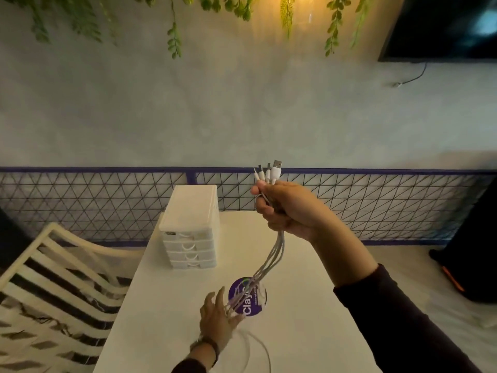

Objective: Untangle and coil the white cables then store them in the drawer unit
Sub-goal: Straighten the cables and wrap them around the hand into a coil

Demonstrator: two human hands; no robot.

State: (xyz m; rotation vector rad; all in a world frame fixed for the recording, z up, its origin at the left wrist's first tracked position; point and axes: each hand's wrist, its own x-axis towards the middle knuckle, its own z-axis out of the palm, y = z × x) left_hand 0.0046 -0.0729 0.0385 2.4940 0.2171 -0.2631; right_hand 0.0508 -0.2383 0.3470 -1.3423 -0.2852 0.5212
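Dim, soft-focus picture; a warm lamp glow [295, 6] spills from the top edge down the wall [188, 103]. Wide-angle bending curves the edges. The screen [443, 25] shows blurred glare.

R hand [285, 208] fisted on white cables [271, 261], raised above table [309, 305]; L hand [217, 316] splayed among strands; drawer unit [191, 230] behind

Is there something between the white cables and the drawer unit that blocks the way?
No object stands between the white cables, held up by the right hand, and the drawer unit. But all four visible drawers look closed, so one must be opened first.
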